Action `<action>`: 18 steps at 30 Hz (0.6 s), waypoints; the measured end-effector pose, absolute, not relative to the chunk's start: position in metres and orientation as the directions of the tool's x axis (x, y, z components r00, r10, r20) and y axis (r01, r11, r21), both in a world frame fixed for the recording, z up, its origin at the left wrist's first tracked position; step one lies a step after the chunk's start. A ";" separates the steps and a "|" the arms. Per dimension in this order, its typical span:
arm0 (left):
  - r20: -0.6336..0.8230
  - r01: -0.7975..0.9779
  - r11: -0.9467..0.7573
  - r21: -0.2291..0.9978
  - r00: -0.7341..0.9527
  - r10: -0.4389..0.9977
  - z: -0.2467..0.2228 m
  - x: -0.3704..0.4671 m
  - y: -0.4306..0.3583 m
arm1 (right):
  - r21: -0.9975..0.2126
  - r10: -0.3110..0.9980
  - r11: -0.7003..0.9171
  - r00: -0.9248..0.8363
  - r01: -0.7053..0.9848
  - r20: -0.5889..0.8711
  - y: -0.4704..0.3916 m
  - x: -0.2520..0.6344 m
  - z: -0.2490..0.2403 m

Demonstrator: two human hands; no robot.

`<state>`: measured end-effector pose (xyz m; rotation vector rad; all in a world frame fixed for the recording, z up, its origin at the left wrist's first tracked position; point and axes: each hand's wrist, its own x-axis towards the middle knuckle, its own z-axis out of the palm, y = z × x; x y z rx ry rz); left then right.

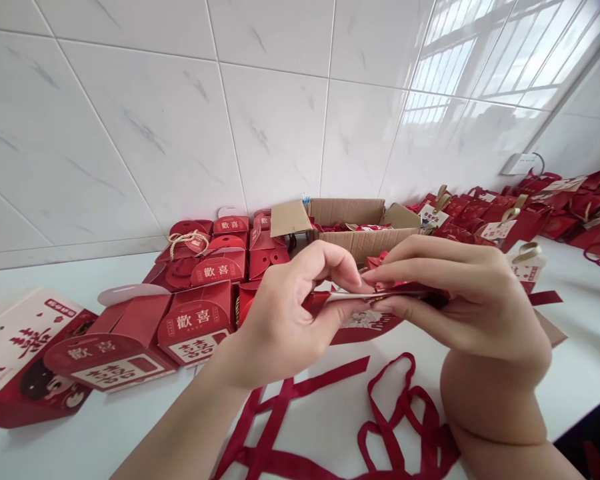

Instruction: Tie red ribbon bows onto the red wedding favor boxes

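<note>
Both hands are raised over the middle of the table, pinching one thin red-and-white paper card (pixel 414 290) seen almost edge-on. My left hand (pixel 295 313) is closed on the card's left side between thumb and bent index finger. On the other side, my right hand (pixel 470 293) grips it with the thumb below and the fingers above. The fingertips of both hands nearly meet and hide the middle of the card. Below them on the white table (pixel 325 427) lies a loose dark red ribbon (pixel 275 420), looped and crossed over itself.
Several red gift boxes with white characters (pixel 197 319) stand together at the left. A white-and-red box (pixel 27 340) lies at the far left. Behind my hands, an open cardboard carton (pixel 347 212) holds red items. More red bags with tags (pixel 497 230) line the tiled wall at the right.
</note>
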<state>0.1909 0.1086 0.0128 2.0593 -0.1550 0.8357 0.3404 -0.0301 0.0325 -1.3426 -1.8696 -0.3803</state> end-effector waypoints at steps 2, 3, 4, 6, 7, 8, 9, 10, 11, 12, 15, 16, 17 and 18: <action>0.622 -0.395 -0.633 0.666 0.762 0.180 0.013 0.192 0.110 | -0.190 0.670 0.393 -0.138 0.900 0.730 -0.030 0.341 0.033; 0.626 -0.395 -0.638 0.661 0.760 0.178 0.013 0.192 0.110 | -0.186 0.671 0.390 -0.140 0.902 0.728 -0.031 0.341 0.033; 0.628 -0.395 -0.641 0.658 0.757 0.178 0.012 0.192 0.110 | -0.180 0.672 0.387 -0.142 0.904 0.727 -0.031 0.342 0.032; 0.633 -0.388 -0.645 0.659 0.749 0.196 0.011 0.193 0.109 | -0.166 0.672 0.374 -0.143 0.912 0.727 -0.031 0.343 0.031; 0.636 -0.387 -0.641 0.663 0.742 0.210 0.010 0.193 0.109 | -0.157 0.673 0.365 -0.143 0.918 0.726 -0.031 0.343 0.030; 0.637 -0.386 -0.633 0.671 0.738 0.225 0.009 0.193 0.108 | -0.147 0.677 0.352 -0.143 0.924 0.722 -0.030 0.344 0.030; 0.635 -0.386 -0.622 0.681 0.735 0.239 0.008 0.193 0.108 | -0.137 0.683 0.339 -0.143 0.931 0.716 -0.030 0.344 0.029; 0.630 -0.387 -0.607 0.694 0.735 0.251 0.008 0.193 0.107 | -0.124 0.690 0.324 -0.145 0.938 0.709 -0.029 0.344 0.028; 0.626 -0.389 -0.594 0.704 0.734 0.262 0.008 0.194 0.107 | -0.109 0.695 0.311 -0.148 0.944 0.703 -0.028 0.344 0.027; 0.619 -0.384 -0.587 0.713 0.738 0.269 0.008 0.194 0.107 | -0.093 0.697 0.304 -0.155 0.948 0.700 -0.027 0.344 0.027; 0.578 -0.331 -0.596 0.732 0.765 0.285 0.010 0.193 0.106 | -0.059 0.701 0.324 -0.197 0.944 0.686 -0.024 0.345 0.026; 0.556 -0.305 -0.599 0.740 0.780 0.289 0.010 0.192 0.106 | -0.059 0.706 0.338 -0.211 0.939 0.676 -0.022 0.345 0.026; 0.531 -0.279 -0.599 0.750 0.795 0.295 0.011 0.191 0.105 | -0.063 0.711 0.352 -0.223 0.934 0.667 -0.021 0.346 0.026; 0.505 -0.255 -0.595 0.762 0.810 0.299 0.012 0.190 0.105 | -0.070 0.716 0.365 -0.232 0.928 0.658 -0.020 0.346 0.025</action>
